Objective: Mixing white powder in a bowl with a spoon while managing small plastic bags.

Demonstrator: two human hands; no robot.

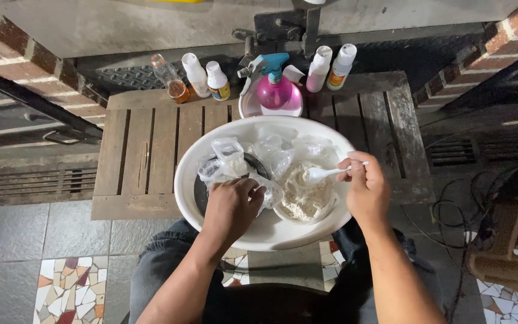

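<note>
Landmark: white basin (187, 180) on the slatted wooden table (145, 150).

Right hand (367, 189) at the basin's right rim, fingers pinching a white plastic spoon (325, 174). Spoon's long axis runs left from the grip, bowl over the small dish of pale powder (304, 198) at basin centre-right.

Left hand (232, 207) closed on a clear plastic bag (229, 159), basin centre-left (the dish lies nearer the right hand).

Single head-worn view, looking straight down, close over a white basin (259, 231) on a wooden pallet (145, 156).
</note>
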